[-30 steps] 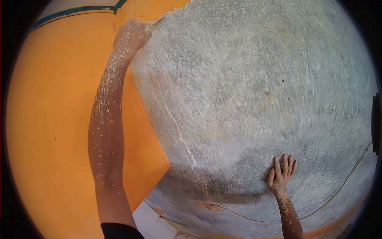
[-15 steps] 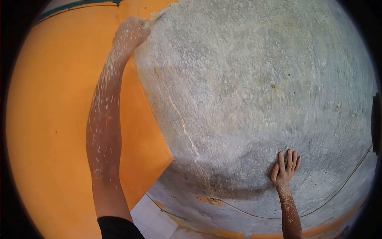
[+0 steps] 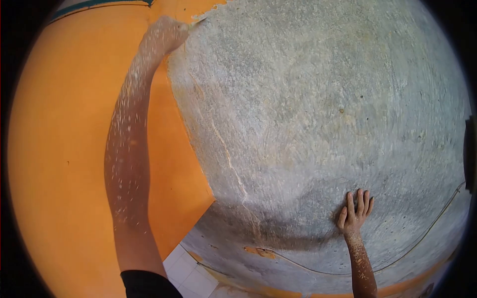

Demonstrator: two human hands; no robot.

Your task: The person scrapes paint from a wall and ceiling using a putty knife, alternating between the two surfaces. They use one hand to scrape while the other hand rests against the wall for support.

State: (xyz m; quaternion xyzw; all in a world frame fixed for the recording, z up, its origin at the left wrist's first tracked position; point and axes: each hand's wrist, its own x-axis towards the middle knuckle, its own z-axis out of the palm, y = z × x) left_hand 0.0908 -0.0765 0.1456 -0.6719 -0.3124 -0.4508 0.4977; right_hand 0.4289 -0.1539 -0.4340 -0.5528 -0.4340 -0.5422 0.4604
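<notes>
My left hand [image 3: 170, 34] is raised at the upper left, closed in a fist around a scraper [image 3: 199, 23]. Only the thin blade shows past my knuckles; the grip hides the handle. Its tip lies at the ragged edge where orange paint [image 3: 208, 10] meets the bare grey wall [image 3: 308, 89]. My right hand [image 3: 357, 211] rests against the grey wall at the lower right, palm in and fingers spread, holding nothing. Pale flakes and dust cover both forearms.
An orange wall face [image 3: 64, 149] fills the left side, its corner pointing in at lower centre. A thin cable [image 3: 318, 271] sags along the lower grey wall. White floor tiles [image 3: 191, 273] show below. A crack [image 3: 231, 166] runs down the grey surface. A dark object [image 3: 469, 154] stands at the right edge.
My left hand has shifted slightly, and the scraper blade now shows more clearly and reaches further right. My right hand stays on the wall. The view has moved a little.
</notes>
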